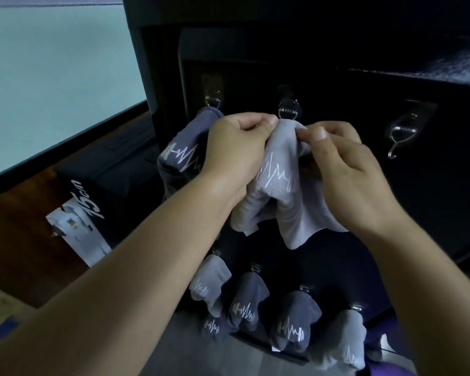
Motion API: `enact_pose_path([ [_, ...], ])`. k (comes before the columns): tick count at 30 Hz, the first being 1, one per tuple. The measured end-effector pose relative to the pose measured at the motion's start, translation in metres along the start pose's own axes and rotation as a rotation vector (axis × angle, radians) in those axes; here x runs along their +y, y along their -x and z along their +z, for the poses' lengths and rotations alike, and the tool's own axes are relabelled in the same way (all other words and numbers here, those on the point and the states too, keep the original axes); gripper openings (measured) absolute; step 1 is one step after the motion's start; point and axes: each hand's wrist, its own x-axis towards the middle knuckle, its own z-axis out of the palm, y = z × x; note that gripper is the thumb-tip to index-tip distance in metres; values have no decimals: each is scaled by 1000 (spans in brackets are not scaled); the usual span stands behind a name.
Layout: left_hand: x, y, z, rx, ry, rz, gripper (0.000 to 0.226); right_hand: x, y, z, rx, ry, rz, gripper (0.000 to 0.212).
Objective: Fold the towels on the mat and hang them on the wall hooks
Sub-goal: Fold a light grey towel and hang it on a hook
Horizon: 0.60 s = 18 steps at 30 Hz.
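Both hands pinch top of light grey towel (280, 185): left hand (236, 147), right hand (347, 164). Towel hangs downward; middle hook (288, 108) directly above the pinched edge, nearly touching.

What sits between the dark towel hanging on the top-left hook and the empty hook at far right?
In the head view, the middle hook, with both hands just below it holding the light grey towel.
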Motion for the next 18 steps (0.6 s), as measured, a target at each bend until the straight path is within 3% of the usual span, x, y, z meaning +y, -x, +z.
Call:
enact_pose_path([
  [9,-12,29,-1,-84,-236,233,35,19,10,3,-59,129,-67,36],
  [15,-30,44,-13,-164,-358,207,58,26,13,3,-95,173,-114,54],
  [18,-31,47,-11,-215,-204,132,58,27,16,7,-133,260,-139,58],
])
